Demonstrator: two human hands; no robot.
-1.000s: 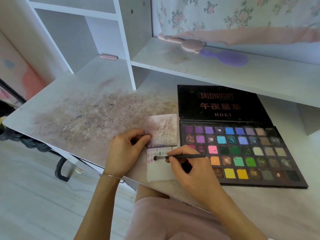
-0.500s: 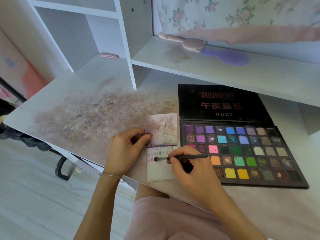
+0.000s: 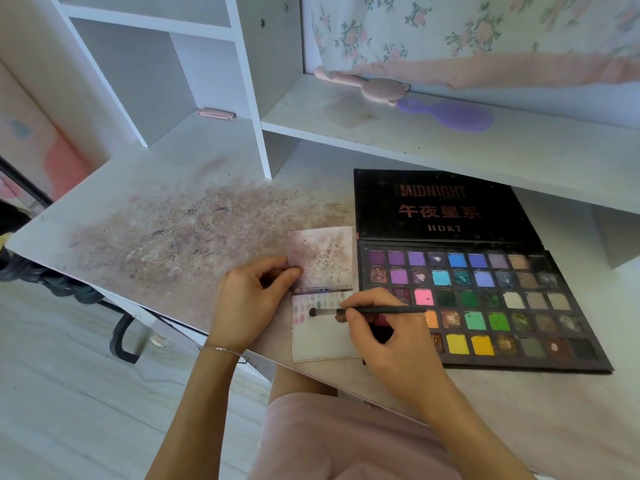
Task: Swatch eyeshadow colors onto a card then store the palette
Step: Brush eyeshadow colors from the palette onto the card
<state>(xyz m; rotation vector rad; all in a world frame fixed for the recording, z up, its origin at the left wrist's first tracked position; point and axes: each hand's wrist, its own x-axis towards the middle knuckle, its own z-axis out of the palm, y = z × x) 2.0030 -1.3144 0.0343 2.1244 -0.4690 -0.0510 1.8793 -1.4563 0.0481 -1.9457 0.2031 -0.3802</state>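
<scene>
A large black eyeshadow palette lies open on the desk at the right, its lid flat behind it, with several rows of coloured pans. Left of it lies a folded white card with small colour swatches near its fold. My right hand pinches a thin black brush, whose tip touches the lower half of the card among the swatches. My left hand holds the card's left edge at the fold, thumb on the stained upper half.
The white desk is smeared with powder at the left and ends close to my lap. A shelf unit stands behind. On its shelf lie a pink bear-shaped item and a purple hairbrush. A small pink object sits in the cubby.
The brush tip has shifted slightly on the card while my right hand keeps its hold. My left hand has stayed on the card.
</scene>
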